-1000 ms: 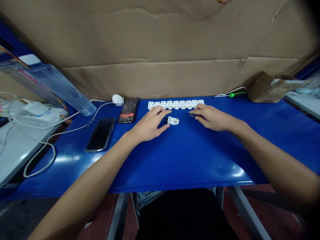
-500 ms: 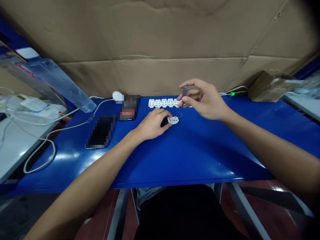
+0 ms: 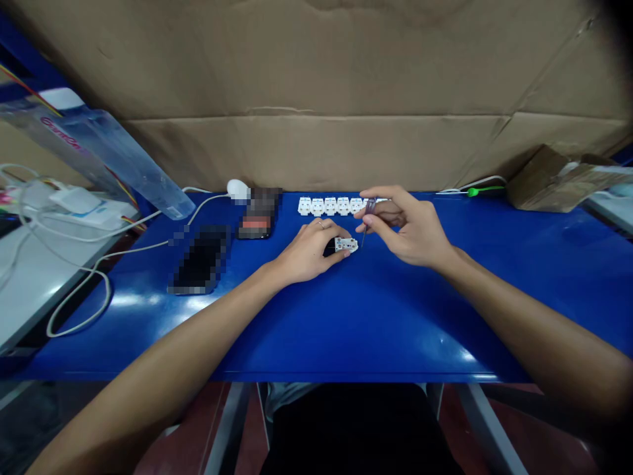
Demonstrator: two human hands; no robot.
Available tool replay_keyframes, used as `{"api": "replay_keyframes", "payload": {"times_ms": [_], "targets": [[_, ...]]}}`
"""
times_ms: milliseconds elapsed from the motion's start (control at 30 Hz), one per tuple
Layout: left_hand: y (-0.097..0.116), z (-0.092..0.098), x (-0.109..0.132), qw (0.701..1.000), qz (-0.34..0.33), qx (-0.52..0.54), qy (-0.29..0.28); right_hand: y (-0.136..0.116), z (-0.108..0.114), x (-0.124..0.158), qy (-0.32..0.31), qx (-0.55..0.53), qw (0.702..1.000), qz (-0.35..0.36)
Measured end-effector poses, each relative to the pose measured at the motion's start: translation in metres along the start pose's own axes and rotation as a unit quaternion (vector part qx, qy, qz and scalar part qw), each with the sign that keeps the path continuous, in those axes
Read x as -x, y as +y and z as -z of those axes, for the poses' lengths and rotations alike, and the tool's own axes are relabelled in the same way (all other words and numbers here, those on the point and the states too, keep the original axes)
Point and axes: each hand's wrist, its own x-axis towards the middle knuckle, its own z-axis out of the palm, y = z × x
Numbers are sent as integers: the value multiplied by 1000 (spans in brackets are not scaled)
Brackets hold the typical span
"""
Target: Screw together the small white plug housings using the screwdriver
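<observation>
My left hand [image 3: 312, 251] rests on the blue table and grips a small white plastic socket piece [image 3: 346, 245] between thumb and fingers. Small metal-coloured spots show on the piece's upper face. Just right of it, my right hand [image 3: 408, 223] holds a thin screwdriver [image 3: 370, 206] by its purplish handle, with the shaft pointing down. The screwdriver's tip looks apart from the white piece. Behind both hands stands a row of several similar white pieces [image 3: 330, 206], its right end partly hidden by my right fingers.
Two blurred-out phones, one dark [image 3: 200, 259] and one behind it [image 3: 258, 214], lie to the left. A white cable [image 3: 101, 264] loops toward a power strip [image 3: 93, 214]. A clear plastic bottle [image 3: 133, 158] leans there. A cardboard box [image 3: 546, 178] and a green item [image 3: 477, 191] sit at the right.
My right hand has come down, bringing the screwdriver lower beside the white piece. My left hand keeps its grip on the piece. The whole view has shifted slightly.
</observation>
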Motion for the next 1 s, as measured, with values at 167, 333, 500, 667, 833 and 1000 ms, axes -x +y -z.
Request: {"api": "replay_keyframes", "payload": {"times_ms": [167,333,500,667,833,1000], "targets": [[1,2,0,1000,0,8,7,1,-4,1,23,-42,999,-7],[2,1,1,1000,-3,11,8,2,-7,1,12,-36,999,-3],[2,1,1,1000,-5,9,8,2,-7,2,3,-30,1000,-1],[1,0,1,1000,-14,8,11,5,-7,2,4,-27,1000,14],[-2,-2,0,1000,-22,15,17,21,-10,0,10,7,993,118],[-3,-3,1,999,-25,10,17,28,-13,-1,21,16,987,157]]}}
